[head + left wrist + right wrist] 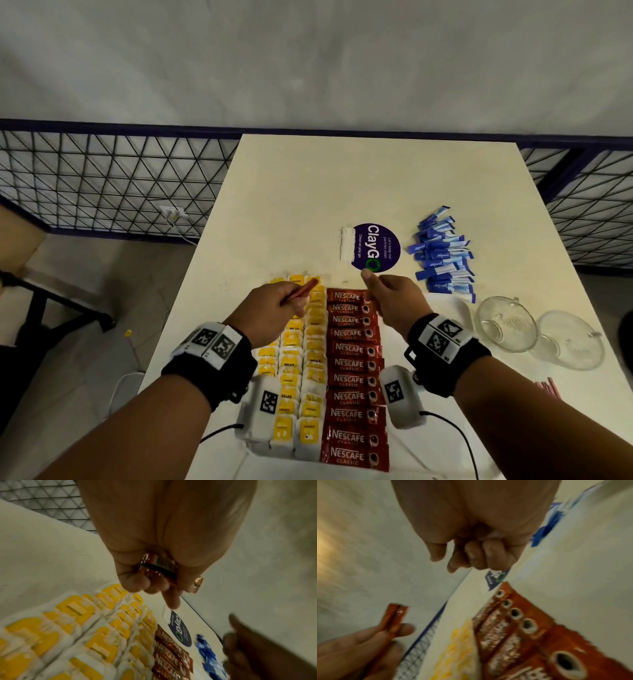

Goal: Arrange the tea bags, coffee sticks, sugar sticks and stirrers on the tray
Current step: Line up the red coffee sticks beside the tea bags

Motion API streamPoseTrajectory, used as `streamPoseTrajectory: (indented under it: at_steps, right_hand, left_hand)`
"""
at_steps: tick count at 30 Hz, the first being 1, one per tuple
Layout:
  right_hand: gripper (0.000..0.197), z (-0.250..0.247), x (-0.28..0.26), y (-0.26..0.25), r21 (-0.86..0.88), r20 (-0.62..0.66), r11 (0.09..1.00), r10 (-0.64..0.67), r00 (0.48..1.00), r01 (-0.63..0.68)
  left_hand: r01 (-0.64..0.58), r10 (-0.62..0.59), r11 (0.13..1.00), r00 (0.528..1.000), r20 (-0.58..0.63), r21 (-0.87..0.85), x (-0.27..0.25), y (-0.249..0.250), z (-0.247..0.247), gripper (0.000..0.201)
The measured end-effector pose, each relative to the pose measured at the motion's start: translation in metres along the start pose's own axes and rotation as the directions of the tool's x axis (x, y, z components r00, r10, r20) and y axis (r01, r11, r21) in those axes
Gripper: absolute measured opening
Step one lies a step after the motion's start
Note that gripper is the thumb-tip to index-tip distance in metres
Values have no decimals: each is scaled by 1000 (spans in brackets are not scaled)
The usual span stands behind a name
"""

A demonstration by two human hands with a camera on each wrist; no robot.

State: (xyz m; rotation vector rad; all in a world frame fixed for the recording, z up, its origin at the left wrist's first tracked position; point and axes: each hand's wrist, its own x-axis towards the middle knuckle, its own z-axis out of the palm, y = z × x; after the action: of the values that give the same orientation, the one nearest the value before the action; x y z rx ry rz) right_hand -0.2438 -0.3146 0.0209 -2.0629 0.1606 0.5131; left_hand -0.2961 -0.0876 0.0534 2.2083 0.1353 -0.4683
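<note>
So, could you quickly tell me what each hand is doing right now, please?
Left hand: holding a red coffee stick.
Right hand: fingers curled, holding nothing visible.

Counter (291, 192): cream top, rectangular. Directly on it: round purple ClayGo sticker (376, 247) mid-surface, torn white strip (346, 244) touching its left edge; heap of blue sugar sticks (443, 255) right of sticker; two glass bowls (537, 334) near right edge; red stirrers (549, 387) at right edge; white tray (460, 305) nearest, carrying packets.
</note>
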Motion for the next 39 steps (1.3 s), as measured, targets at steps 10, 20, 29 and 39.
streamPoseTrajectory:
  at_steps: [10,20,29,39]
  right_hand:
    - [18,-16,-23,-17,327,109,943,-103,989,63]
    - [16,-26,-20,1,278,79,961,-14,997,-9]
    - [9,-12,-1,39,232,64,959,150,987,-161]
    - [20,9,18,62,-43,-4,966,255,967,-255]
  left_hand:
    - [-39,22,966,997,-69,-255,14,32,21,21]
    - [41,-74,886,996,-55,-462,23,32,28,11]
    - [390,-304,895,888,-345,214,37,-39,-1,27]
    - [459,-398,858,878,-267,230,32,-66,9,44]
